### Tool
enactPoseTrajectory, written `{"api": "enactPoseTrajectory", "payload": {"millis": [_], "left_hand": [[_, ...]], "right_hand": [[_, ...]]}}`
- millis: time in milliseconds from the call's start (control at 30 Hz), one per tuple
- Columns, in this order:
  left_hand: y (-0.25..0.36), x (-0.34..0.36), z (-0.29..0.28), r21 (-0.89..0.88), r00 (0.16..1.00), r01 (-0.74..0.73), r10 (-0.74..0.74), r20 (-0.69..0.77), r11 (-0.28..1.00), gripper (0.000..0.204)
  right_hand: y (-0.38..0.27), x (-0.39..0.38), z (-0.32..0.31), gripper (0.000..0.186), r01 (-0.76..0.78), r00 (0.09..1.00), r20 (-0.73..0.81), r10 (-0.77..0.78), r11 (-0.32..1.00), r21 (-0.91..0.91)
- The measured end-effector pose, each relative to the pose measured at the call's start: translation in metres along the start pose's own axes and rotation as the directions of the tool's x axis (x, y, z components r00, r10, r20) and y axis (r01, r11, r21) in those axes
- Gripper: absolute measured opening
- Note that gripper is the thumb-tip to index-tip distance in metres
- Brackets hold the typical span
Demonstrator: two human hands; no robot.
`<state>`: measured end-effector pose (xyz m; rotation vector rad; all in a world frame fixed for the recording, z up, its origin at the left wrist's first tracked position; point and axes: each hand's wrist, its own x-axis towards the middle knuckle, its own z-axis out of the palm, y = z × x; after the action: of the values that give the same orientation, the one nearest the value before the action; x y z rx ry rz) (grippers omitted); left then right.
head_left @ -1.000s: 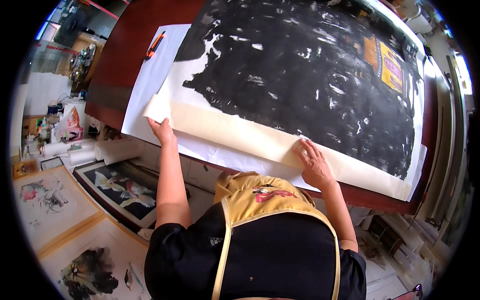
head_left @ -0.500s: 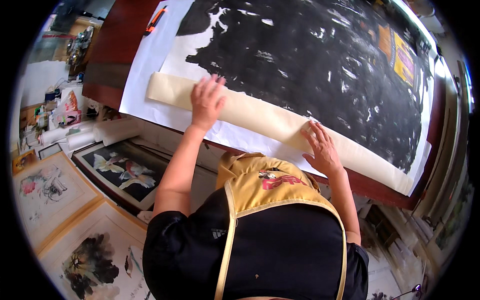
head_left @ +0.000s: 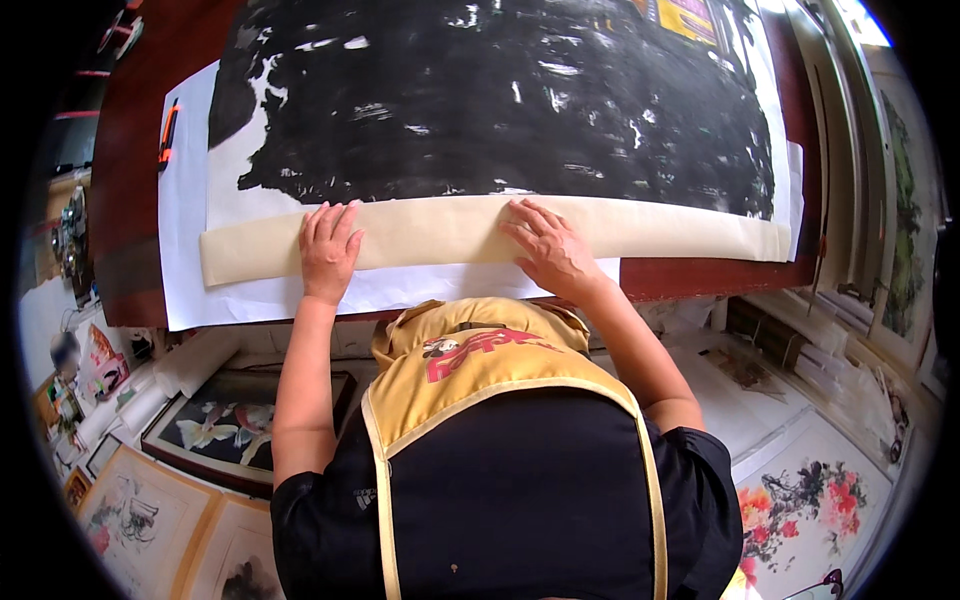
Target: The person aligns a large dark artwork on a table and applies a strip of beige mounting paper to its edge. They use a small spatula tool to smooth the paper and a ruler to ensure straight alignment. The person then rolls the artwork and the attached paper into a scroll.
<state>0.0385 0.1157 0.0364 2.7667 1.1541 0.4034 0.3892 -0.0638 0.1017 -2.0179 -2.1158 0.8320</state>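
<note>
A long cream paper strip [head_left: 430,232] lies along the near edge of a large sheet painted black [head_left: 480,120]. My left hand [head_left: 329,245] rests on the strip left of its middle, fingers stretched toward the far edge. Right of the middle, my right hand [head_left: 550,245] lies on the same strip with its fingers extended, the tips at the strip's far edge. Neither hand grips anything. Beneath the strip and the black-painted sheet shows white backing paper [head_left: 185,250].
The dark red table [head_left: 130,220] carries an orange and black utility knife [head_left: 168,135] at the left and a yellow packet [head_left: 688,20] at the far right. Framed fish artwork [head_left: 225,415] and flower paintings [head_left: 800,510] lie below the table's near side.
The view has turned, so the strip now runs nearly level across it. Both hands remain on the strip; my right hand appears closer to my left than before.
</note>
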Motion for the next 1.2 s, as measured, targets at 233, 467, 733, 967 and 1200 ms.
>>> {"api": "enactPoseTrajectory", "payload": {"millis": [233, 467, 733, 967, 1200], "left_hand": [[-0.006, -0.004, 0.006, 0.015, 0.999, -0.001, 0.002, -0.040, 1.000, 0.042], [-0.011, -0.006, 0.024, -0.035, 0.995, -0.020, 0.016, -0.095, 0.999, 0.044], [-0.009, -0.007, 0.024, -0.023, 0.999, -0.003, 0.002, -0.055, 1.000, 0.044], [0.065, 0.017, 0.020, -0.029, 0.998, -0.052, 0.053, 0.020, 0.998, 0.049], [0.234, 0.055, 0.047, -0.131, 0.977, -0.107, 0.129, 0.170, 0.986, 0.059]], "right_hand": [[0.006, -0.009, 0.012, 0.080, -0.259, 0.939, -0.230, 0.255, 0.966, 0.012], [-0.037, 0.062, 0.048, 0.059, 0.454, 0.884, -0.195, -0.425, 0.880, 0.138], [-0.029, 0.022, 0.027, 0.038, 0.317, 0.903, -0.409, -0.133, 0.848, 0.424], [0.103, -0.063, 0.008, 0.073, -0.324, 0.817, -0.482, 0.317, 0.943, 0.071], [0.263, -0.175, -0.011, 0.077, -0.536, 0.718, -0.530, 0.452, 0.844, -0.007]]}}
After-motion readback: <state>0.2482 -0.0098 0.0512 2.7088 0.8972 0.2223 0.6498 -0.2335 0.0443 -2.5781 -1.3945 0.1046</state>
